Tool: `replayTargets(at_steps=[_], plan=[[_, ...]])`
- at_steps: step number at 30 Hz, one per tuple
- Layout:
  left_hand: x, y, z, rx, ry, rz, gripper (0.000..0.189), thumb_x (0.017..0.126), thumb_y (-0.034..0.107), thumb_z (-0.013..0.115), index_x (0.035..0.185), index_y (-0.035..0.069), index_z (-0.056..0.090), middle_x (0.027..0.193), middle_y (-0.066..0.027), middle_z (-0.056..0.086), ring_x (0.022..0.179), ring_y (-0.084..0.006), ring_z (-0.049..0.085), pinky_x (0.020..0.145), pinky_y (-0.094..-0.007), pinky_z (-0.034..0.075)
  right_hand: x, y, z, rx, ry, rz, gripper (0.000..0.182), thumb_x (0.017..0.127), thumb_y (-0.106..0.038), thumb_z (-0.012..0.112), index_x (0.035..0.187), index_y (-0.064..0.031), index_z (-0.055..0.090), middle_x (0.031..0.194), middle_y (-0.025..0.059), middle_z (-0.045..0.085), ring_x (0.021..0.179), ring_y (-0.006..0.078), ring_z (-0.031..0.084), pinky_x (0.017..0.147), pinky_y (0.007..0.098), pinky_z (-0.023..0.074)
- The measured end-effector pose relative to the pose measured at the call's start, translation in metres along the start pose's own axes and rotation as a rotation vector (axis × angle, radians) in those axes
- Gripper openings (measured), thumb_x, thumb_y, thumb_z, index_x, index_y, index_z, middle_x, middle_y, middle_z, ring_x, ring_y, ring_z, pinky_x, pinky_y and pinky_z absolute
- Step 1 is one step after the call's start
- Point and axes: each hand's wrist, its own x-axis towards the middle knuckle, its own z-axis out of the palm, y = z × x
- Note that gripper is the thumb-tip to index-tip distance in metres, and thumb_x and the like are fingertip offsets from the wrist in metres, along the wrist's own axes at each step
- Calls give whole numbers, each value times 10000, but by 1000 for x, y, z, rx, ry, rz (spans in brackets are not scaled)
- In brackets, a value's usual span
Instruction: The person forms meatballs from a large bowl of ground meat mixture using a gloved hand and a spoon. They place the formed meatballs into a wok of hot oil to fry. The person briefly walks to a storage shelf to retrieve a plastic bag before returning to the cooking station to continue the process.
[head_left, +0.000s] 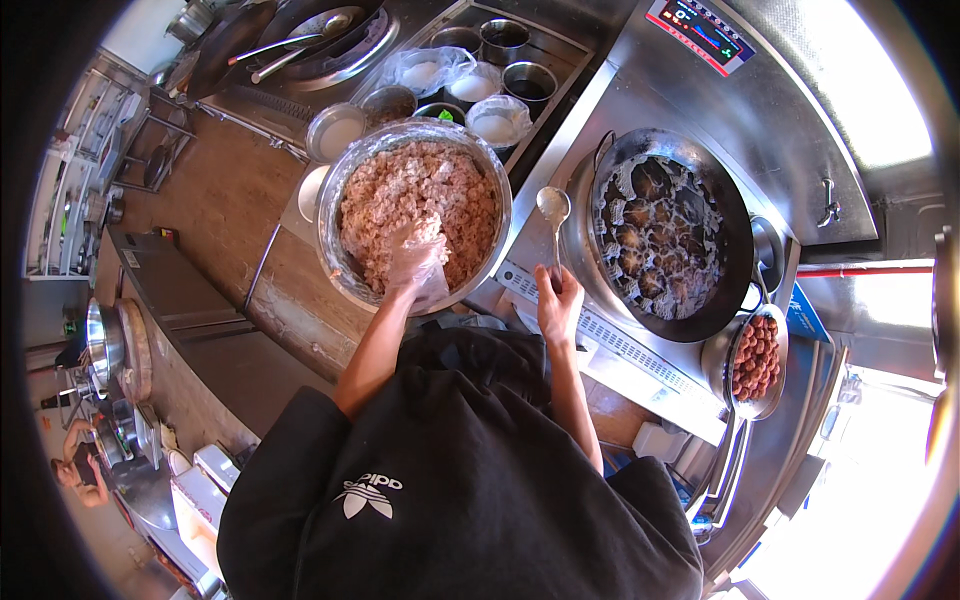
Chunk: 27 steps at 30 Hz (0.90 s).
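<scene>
My left hand (414, 259), in a clear plastic glove, grips a lump of the raw minced meat mixture (457, 180). The mixture fills much of a large metal bowl (325, 251) in front of me. My right hand (559, 304) is closed on the handle of a metal spoon (553, 204); its bowl has pale residue on it and lies between the meat bowl and the wok. At the right stands a dark wok (739, 247) of bubbling oil, with several browned balls (649, 247) in it.
Browned balls (756, 358) fill a long-handled strainer (772, 401) beside the wok. Seasoning pots (530, 81), some wrapped in plastic, stand behind the meat bowl. Another wok (300, 56) holds ladles at the upper left. A person (79, 465) is far off at the lower left.
</scene>
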Motion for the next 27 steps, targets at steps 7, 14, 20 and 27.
replayTargets(at_steps=[7, 14, 20, 27], plan=[[-8, 21, 13, -335, -271, 179, 275, 846, 35, 643, 1114, 37, 581, 1194, -113, 580, 1092, -170, 565, 959, -309, 485, 1, 9, -1, 1, -1, 26, 390, 865, -172, 625, 595, -53, 371, 550, -47, 312, 556, 52, 267, 478, 270, 232], [-20, 37, 26, -465, -103, 39, 283, 798, -75, 655, 1026, 72, 577, 977, -72, 629, 851, -174, 643, 736, -305, 560, 1, 11, -1, -28, -12, 14, 385, 863, -182, 628, 598, -40, 388, 547, -43, 332, 548, 55, 277, 472, 272, 238], [-9, 8, 12, -96, -114, 169, 179, 797, -73, 651, 836, 79, 566, 745, 11, 568, 599, -90, 559, 482, -244, 467, -1, 8, 2, -22, -37, 42, 374, 863, -181, 629, 609, -30, 400, 548, -42, 338, 548, 55, 282, 471, 273, 244], [-15, 40, 14, -51, -260, -123, 178, 843, -17, 628, 996, 67, 594, 846, -15, 603, 764, -94, 589, 736, -246, 488, -2, 9, 4, -40, -78, 48, 346, 866, -209, 624, 648, -3, 451, 543, -12, 383, 544, 64, 327, 480, 275, 303]])
